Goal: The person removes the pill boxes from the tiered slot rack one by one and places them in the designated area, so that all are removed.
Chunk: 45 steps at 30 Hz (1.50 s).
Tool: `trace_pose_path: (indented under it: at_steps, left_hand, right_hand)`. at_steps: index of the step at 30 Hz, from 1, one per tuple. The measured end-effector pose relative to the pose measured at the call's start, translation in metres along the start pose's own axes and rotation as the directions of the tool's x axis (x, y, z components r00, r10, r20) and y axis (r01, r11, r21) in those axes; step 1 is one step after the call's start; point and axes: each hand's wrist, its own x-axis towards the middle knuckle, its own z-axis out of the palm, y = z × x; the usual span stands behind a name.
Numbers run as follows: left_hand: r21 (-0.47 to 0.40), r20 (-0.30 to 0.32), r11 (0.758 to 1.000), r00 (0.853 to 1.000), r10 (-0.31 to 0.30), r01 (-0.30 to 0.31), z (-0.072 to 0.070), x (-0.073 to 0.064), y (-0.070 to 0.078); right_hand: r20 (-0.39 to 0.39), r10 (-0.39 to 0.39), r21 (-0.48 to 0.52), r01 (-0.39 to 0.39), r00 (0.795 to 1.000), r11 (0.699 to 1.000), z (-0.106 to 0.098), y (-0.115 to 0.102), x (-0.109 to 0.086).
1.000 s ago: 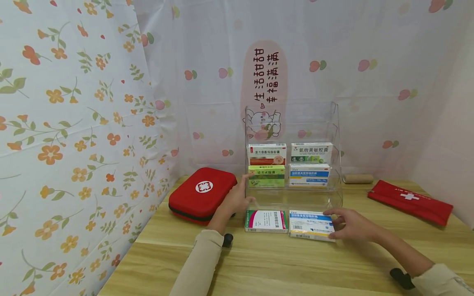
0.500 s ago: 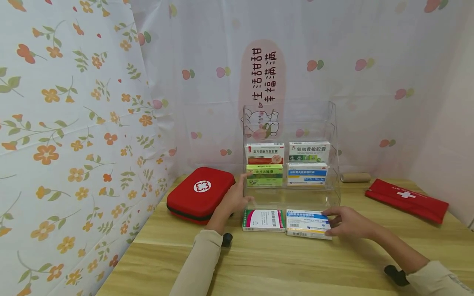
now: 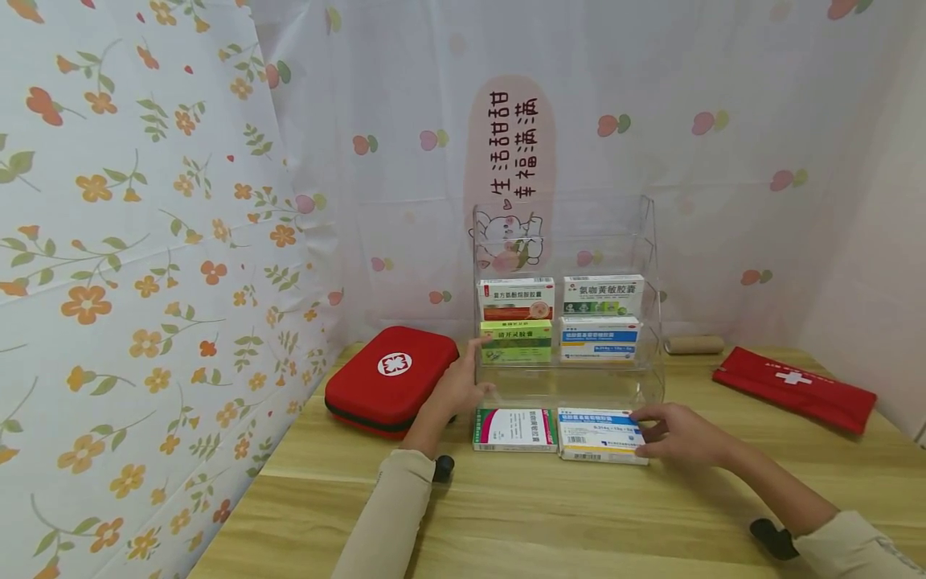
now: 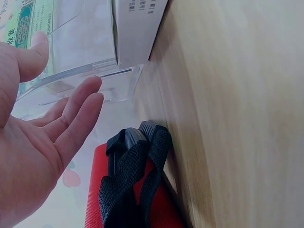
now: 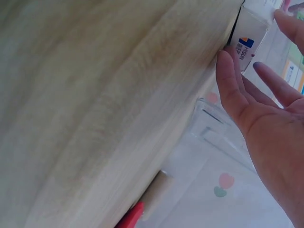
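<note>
A blue-and-white medicine box [image 3: 600, 434] lies flat on the table before the clear tiered rack [image 3: 564, 382]. At its right end is my right hand [image 3: 687, 438], thumb and forefinger holding the near and far corners. In the right wrist view, the fingertips of that hand [image 5: 266, 104] meet the box's end face [image 5: 249, 35]. Just left of it lies a green, white and pink medicine box [image 3: 515, 429]. My left hand [image 3: 457, 390] rests at the rack's left side, fingers loosely extended; the left wrist view shows this hand [image 4: 42, 137] around the rack's edge, holding no box.
Several medicine boxes stand on the rack, including a green box [image 3: 517, 344] and a blue-and-white one [image 3: 599, 342]. A red first-aid case [image 3: 394, 382] sits close by my left hand. To the right are a red pouch [image 3: 796, 390] and a brown roll [image 3: 694, 345].
The right end of the blue-and-white box has shifted slightly back, so it lies straighter beside its neighbour. My right hand moved with it; the left hand stays put. The head view drifted a little.
</note>
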Motion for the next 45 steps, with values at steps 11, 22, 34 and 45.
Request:
trace_pose_path:
  at_steps: [11, 22, 34, 45]
  left_hand:
    - [0.035, 0.003, 0.999, 1.0, -0.002, 0.002, 0.0, -0.001, -0.003]
    - [0.064, 0.022, 0.997, 0.999, 0.039, -0.04, -0.004, -0.001, -0.003]
    - [0.086, 0.011, 0.991, 0.995, 0.103, -0.103, -0.01, -0.001, -0.004]
    - [0.043, -0.045, 0.992, 0.992, 0.12, -0.118, -0.003, -0.002, -0.008]
  right_hand:
    - [0.008, -0.014, 0.003, 0.014, 1.0, 1.0, 0.002, -0.002, -0.001]
    - [-0.052, -0.066, -0.079, 0.062, 0.996, 0.995, -0.007, -0.001, -0.003]
    - [-0.394, -0.135, -0.118, 0.096, 0.909, 0.988, -0.016, -0.016, 0.005]
    - [-0.612, -0.132, -0.109, 0.083, 0.779, 0.991, -0.018, -0.034, 0.013]
